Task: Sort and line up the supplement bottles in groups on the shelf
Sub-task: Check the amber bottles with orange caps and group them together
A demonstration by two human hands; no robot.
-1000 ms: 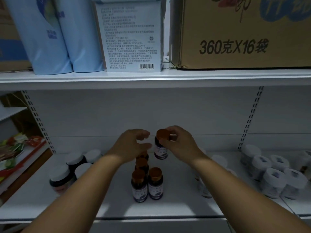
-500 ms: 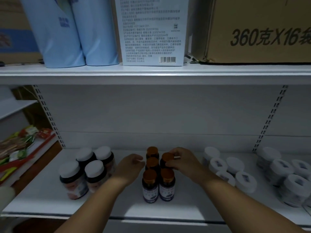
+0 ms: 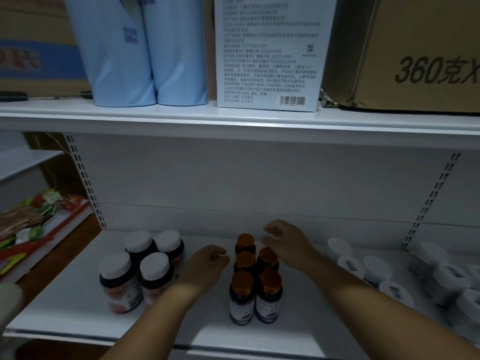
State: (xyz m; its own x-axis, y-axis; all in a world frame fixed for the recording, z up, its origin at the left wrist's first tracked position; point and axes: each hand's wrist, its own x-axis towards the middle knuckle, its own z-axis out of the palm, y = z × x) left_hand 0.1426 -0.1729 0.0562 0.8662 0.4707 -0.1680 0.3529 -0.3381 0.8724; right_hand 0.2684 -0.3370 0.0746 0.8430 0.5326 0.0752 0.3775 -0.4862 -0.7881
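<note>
Several small dark bottles with orange caps (image 3: 255,276) stand in two short rows at the middle of the white shelf (image 3: 78,315). My left hand (image 3: 205,266) hovers just left of them, fingers loosely curled and holding nothing. My right hand (image 3: 285,242) is lifted behind and right of the rows, fingers relaxed and off the caps. Several larger dark bottles with white caps (image 3: 141,268) are grouped to the left. White bottles (image 3: 363,268) lie or stand in a group to the right.
The upper shelf (image 3: 233,118) carries two pale blue packs (image 3: 145,48), a white printed box (image 3: 270,53) and a cardboard carton (image 3: 415,53). More white bottles (image 3: 452,281) sit at far right. A neighbouring rack with colourful packets (image 3: 33,219) is at left.
My right hand set its orange-capped bottle down in the right row and let go, lifting away. The left hand stayed beside the rows. The view shifted left.
</note>
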